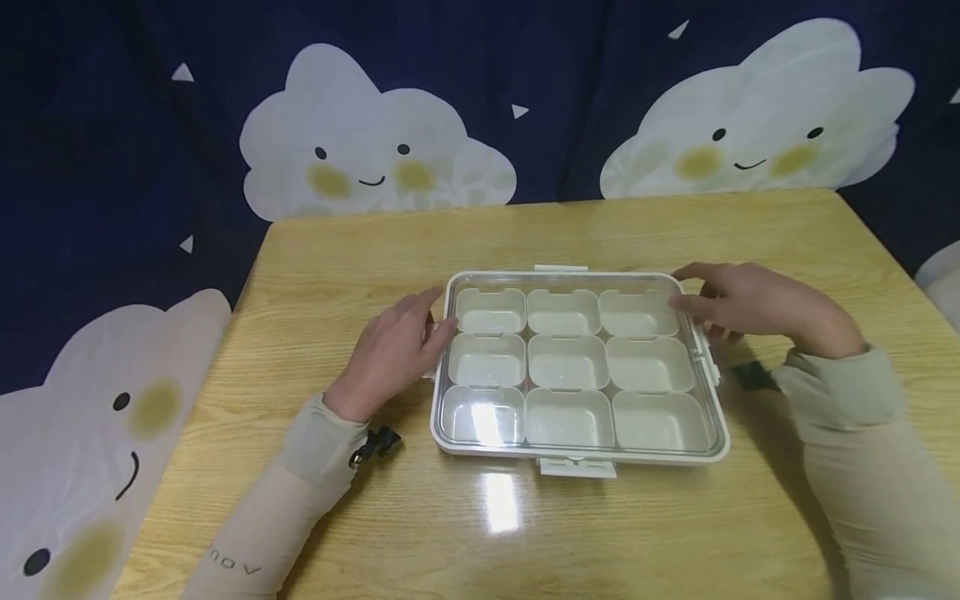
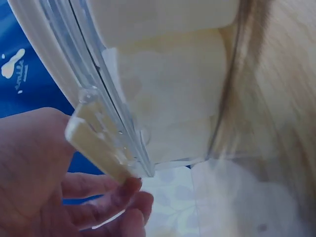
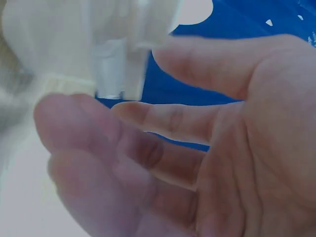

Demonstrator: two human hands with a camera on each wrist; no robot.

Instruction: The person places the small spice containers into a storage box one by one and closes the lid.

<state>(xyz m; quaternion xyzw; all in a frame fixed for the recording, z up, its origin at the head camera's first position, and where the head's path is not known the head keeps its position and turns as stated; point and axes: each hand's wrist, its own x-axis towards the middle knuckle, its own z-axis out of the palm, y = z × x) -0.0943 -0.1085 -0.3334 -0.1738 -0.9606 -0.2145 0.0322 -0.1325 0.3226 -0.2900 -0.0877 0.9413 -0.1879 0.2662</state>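
A clear-lidded storage box (image 1: 570, 367) lies flat on the wooden table, with white compartments in rows under its transparent lid (image 1: 566, 325). My left hand (image 1: 390, 350) is at its left side, thumb and forefinger at the lid's rim. In the left wrist view, fingertips touch the lower end of a side latch (image 2: 101, 140) that stands out from the box wall. At the far right corner, my right hand (image 1: 757, 302) reaches over the rim with thumb and forefinger spread. Its other fingers (image 3: 84, 128) hang loosely beside a right-side latch (image 3: 116, 69).
White latches also stick out at the front (image 1: 577, 468) and back (image 1: 561, 268) of the box. The wooden table (image 1: 360, 258) extends around it. Behind hangs a dark blue cloth (image 1: 555, 67) with smiling clouds. A small black strap piece (image 1: 378, 443) sits by the left cuff.
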